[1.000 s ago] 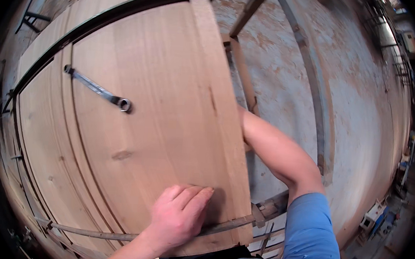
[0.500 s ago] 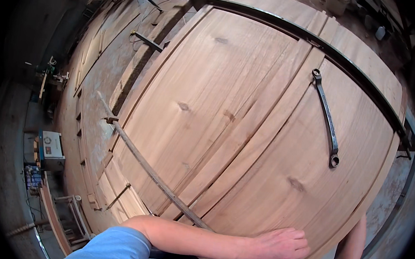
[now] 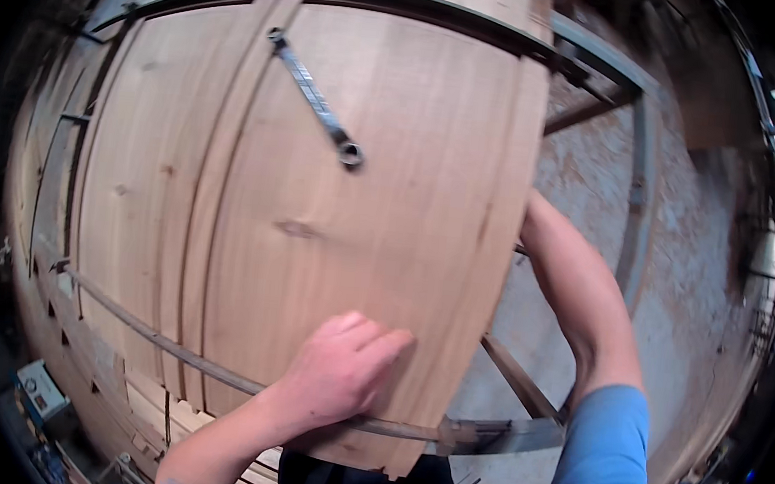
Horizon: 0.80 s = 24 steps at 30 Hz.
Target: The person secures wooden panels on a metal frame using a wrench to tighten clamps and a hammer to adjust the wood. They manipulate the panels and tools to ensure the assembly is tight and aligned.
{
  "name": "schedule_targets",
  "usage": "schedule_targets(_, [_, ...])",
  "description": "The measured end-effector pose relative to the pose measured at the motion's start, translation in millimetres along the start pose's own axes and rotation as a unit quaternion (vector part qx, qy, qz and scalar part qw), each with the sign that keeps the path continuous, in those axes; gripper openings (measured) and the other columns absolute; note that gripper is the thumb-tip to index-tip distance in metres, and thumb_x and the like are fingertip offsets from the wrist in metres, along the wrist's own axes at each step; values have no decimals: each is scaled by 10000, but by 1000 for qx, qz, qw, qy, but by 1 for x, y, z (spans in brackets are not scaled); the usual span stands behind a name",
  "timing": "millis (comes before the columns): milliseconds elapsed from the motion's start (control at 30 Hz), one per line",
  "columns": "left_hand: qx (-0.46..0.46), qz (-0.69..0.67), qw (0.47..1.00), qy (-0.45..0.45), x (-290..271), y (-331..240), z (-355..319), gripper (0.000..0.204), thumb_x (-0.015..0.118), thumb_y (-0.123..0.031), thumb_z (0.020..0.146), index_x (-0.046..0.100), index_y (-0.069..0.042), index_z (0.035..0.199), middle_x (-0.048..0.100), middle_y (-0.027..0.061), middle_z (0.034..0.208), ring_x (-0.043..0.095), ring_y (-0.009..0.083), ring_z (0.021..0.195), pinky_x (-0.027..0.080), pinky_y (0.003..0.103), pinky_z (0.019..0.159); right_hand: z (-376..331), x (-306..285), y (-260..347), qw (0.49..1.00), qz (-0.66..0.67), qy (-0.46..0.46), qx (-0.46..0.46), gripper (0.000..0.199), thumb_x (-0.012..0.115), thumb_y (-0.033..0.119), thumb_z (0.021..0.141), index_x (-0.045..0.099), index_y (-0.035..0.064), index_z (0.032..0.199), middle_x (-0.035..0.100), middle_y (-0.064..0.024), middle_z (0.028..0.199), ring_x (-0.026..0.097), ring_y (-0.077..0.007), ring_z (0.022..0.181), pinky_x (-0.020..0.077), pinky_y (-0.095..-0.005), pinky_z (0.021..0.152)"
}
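A wide wooden door-like panel (image 3: 410,198) of pale boards with a raised frame lies in front of me. My left hand (image 3: 346,367) is closed in a fist on its near part, with nothing visible in the fingers. The wrist crosses over a long bar clamp (image 3: 210,370) that spans the near end. My right forearm (image 3: 578,277) reaches under the panel's right edge, so the right hand and whatever it touches are hidden. A double-ended ring wrench (image 3: 315,97) lies on the panel, farther off than my left hand.
A dark bar clamp (image 3: 408,2) crosses the panel's far end. A metal frame (image 3: 636,190) stands at the right, above a dusty floor (image 3: 681,258). At the lower left is a white-and-blue box (image 3: 41,391). Narrow boards lie by the panel's left end.
The view has turned to the right, so the panel and wrench appear farther left. My right arm now reaches forward under the panel's right edge. My left fist stays on the panel.
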<state>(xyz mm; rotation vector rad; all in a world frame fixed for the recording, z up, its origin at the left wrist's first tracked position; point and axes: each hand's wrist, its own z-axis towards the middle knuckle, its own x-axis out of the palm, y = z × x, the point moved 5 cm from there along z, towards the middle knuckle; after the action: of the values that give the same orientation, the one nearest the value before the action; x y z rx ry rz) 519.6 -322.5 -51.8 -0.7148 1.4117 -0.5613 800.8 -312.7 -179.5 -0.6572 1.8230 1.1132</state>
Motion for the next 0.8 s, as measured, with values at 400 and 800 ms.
schedule_targets(400, [-86, 1, 996, 19, 20, -57, 18, 469, 708, -71, 761, 548, 29, 1191, 582, 181, 960, 558, 325, 815, 477, 395, 704, 21, 32, -33, 997, -19, 69, 29, 436, 649, 252, 871, 614, 38, 1249, 620, -197, 1264, 619, -298, 1096, 472, -363, 958])
schedule_targets(800, [-459, -616, 572, -287, 189, -65, 114, 676, 537, -183, 971, 184, 116, 1464, 482, 159, 1249, 497, 219, 1133, 389, 384, 1028, 13, 28, -17, 993, 23, 66, -92, 443, 648, 253, 872, 610, 39, 1258, 616, -199, 1270, 616, -297, 1103, 468, -361, 967])
